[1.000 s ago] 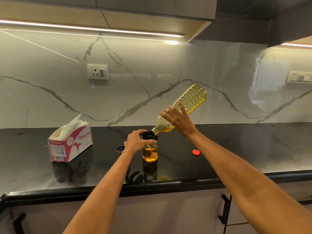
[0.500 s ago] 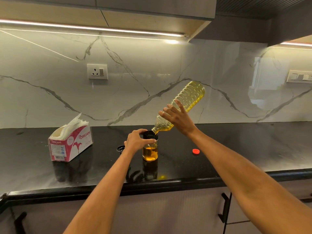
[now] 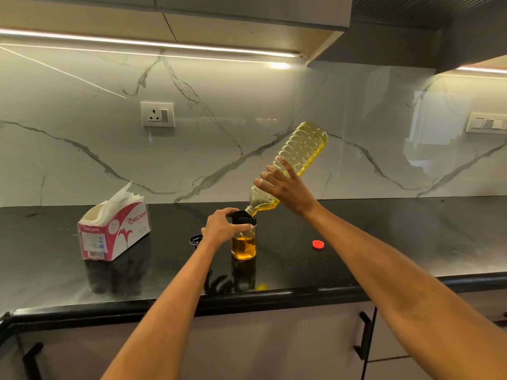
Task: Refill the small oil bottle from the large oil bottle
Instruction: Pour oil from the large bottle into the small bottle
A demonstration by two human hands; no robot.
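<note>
1. Small oil bottle point(image 3: 244, 244): upright on black countertop point(image 3: 384, 237), near front edge, roughly centre of view. Clear glass body, black collar at top. Amber oil in lower portion, to about half height of visible glass.
2. Left hand point(image 3: 220, 226): wrapped round black collar of small oil bottle, thumb across near side, fingers curled over far side. Firm grip, steadying; nothing else held.
3. Large oil bottle point(image 3: 299, 152): clear ribbed plastic, tilted steeply, base raised toward upper right, neck pointing down-left. Mouth touching or just inside rim of small oil bottle; exact contact not discernible. Yellow oil pooled along lower side and in neck.
4. Right hand point(image 3: 285, 187): clasped round shoulder of large oil bottle from near side, fingers spread across body, palm beneath. Closed grip on bottle, weight carried clear of countertop.
5. Red cap point(image 3: 318, 244): lying loose on countertop, well right of small oil bottle, beneath right forearm line.
6. Black lid point(image 3: 195, 239): on countertop just left of small oil bottle, partly hidden behind left wrist.
7. Tissue box point(image 3: 115, 234): red and white, open top, white tissues protruding, standing well left of both bottles.
8. Wall socket point(image 3: 157, 114): mounted on marble backsplash above tissue box.
</note>
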